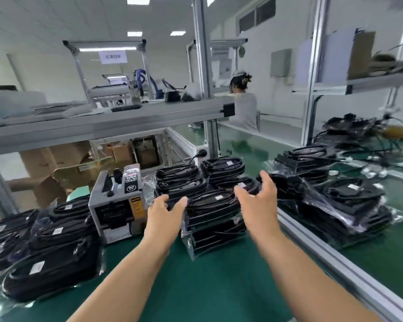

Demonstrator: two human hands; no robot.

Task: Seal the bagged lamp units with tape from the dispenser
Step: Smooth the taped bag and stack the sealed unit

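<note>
We face a green bench surface [195, 287] that fills the lower part of the view. It is bounded on the right by an aluminium rail [335, 256], with a green conveyor belt [381, 263] beyond it. A grey overhead shelf [102, 119] crosses the upper left, with cardboard boxes [44, 163] behind and below it. A seated person [243, 108] works with their back to us at a bench further off.

The bagged lamp units, black and wrapped in clear plastic, lie in three groups. A left pile [49, 256] sprawls over the near left of the bench. A centre stack [214, 219] rises straight ahead of us, several units deep, with more rows behind it. A right pile [342, 205] sits on the belt past the rail.

The tape dispenser [116, 205], a grey box with a yellow warning label on its front, stands between the left pile and the centre stack, just beside both.

Both our forearms reach forward over the bench. Our left hand [163, 217] is at the left edge of the centre stack's top unit, fingers loosely spread and thumb out. We cannot tell whether it touches the bag. Our right hand [258, 198] hangs over the stack's right side, fingers spread and gently curved, holding nothing.

Small white labels [36, 267] show on several units.
</note>
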